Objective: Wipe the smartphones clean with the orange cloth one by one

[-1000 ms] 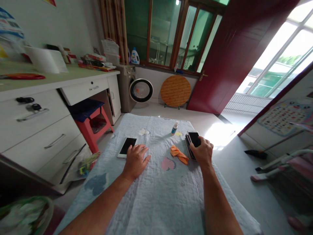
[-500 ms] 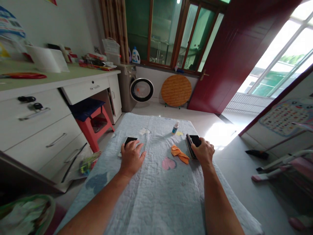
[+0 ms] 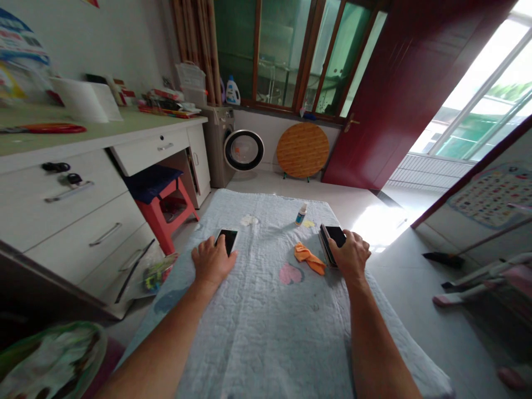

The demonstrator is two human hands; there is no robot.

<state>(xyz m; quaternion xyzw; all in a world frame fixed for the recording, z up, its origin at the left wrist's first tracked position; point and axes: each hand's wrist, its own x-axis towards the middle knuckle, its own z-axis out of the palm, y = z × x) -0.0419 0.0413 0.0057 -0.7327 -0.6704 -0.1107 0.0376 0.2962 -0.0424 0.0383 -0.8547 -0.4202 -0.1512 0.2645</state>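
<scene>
A white-framed smartphone with a dark screen lies on the cloth-covered table. My left hand rests over its near left part, fingers apart, the index finger over the screen and the thumb by the lower right corner. On the right, my right hand grips a stack of smartphones from its right side, thumb across the near end; the top one shows a black screen. Left of that stack lies a crumpled orange cloth. A small spray bottle stands upright farther back.
Along the left runs a white desk with a red stool under it. A bin sits low at the left. Behind the table are a washing machine with its door open and a round wooden tabletop.
My left hand has shifted left and turned, uncovering more of the phone, which now sits slightly farther right in view. My right hand stays on the stack. The camera view has shifted slightly.
</scene>
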